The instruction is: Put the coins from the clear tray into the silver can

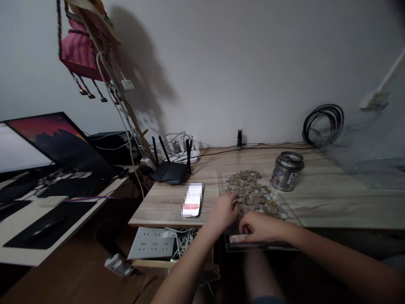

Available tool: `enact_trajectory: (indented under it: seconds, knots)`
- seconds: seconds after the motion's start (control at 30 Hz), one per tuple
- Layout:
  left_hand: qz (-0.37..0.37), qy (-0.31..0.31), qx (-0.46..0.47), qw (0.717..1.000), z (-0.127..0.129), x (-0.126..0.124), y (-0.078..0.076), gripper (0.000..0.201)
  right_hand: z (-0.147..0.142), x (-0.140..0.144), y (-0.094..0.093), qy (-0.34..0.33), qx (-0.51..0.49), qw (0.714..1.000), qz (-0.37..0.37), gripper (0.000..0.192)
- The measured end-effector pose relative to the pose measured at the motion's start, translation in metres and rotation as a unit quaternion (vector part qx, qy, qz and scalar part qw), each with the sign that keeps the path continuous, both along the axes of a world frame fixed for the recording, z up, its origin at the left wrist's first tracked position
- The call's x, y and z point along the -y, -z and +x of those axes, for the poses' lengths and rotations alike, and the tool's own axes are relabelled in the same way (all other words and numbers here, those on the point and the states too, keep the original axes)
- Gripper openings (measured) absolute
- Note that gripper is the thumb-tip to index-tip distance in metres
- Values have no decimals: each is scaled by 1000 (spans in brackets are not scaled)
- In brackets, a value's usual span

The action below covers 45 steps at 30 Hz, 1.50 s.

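Many loose coins (249, 188) lie spread on a clear sheet (223, 175) on the wooden table. My left hand (224, 209) is at the left edge of the coins, its fingers curled down among them; what is between the fingertips is hidden. Close beside it, my right hand (258, 226) is bent over the table's front edge with its thumb and fingers drawn together, their contents unclear. Below the right hand is a dark-rimmed, shallow clear container (232, 248), with something pale and reddish (238, 239) in it. A grey metal can (286, 173) stands upright right of the coins.
A lit phone (193, 200) lies left of the coins, with a black router (172, 171) behind it. A small dark bottle (239, 139) stands by the wall. Below the tabletop, an open drawer holds a power strip (152, 244) and white cables. Coiled black cable (323, 122) rests at the right.
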State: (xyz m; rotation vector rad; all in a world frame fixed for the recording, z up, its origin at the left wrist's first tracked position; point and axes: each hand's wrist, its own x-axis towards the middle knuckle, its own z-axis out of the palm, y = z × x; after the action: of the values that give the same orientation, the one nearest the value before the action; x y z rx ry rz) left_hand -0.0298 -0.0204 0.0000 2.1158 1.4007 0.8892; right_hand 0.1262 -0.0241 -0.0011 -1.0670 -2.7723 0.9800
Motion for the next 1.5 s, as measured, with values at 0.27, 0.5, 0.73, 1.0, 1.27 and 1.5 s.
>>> enact_trajectory:
  seconds: [0.27,0.5,0.73,1.0,1.27,1.5]
  knots:
    - [-141,-39,318,937,13,-6,1,28,12,-33,-12,143,-201,967,-64,28]
    - [-162,0,406,900,26,-1,1,42,13,-32,-21,240,-332,901,-141,37]
    - [-162,-12,461,872,25,-12,11,34,22,-29,-22,226,-276,934,7,31]
    - [-57,-28,414,908,33,-17,9,14,15,-19,-18,212,-242,944,75,22]
    - [-158,-54,406,898,30,-16,18,25,131,-103,-88,499,-189,788,306,18]
    - [-132,-37,383,913,28,-19,27,23,146,-143,-99,480,95,788,373,19]
